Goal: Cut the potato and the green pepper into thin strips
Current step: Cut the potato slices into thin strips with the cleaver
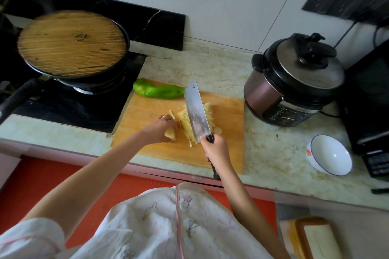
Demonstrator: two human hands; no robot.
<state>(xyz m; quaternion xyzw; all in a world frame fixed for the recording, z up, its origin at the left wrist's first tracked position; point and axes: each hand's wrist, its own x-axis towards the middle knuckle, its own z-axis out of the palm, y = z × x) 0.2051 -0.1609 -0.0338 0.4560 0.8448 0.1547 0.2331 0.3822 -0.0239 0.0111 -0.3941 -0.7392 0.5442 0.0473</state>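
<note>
left hand [159,130] grips the pale yellow potato chunk [170,133] to steady it; right hand [216,149] clamps the broad steel cleaver [197,111] just beside; whole green pepper [155,90] waits beyond.

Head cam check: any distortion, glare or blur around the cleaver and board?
Head view: wide-angle bowing curves the countertop and cutting board; light soft, shadows faint; cleaver shows dull sheen, no blown glare; potato strips slightly soft, frame corners blurrier.

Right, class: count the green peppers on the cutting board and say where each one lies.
1. The green pepper lies uncut at the cutting board's far left corner, beside the stove. None seems hidden.
</note>
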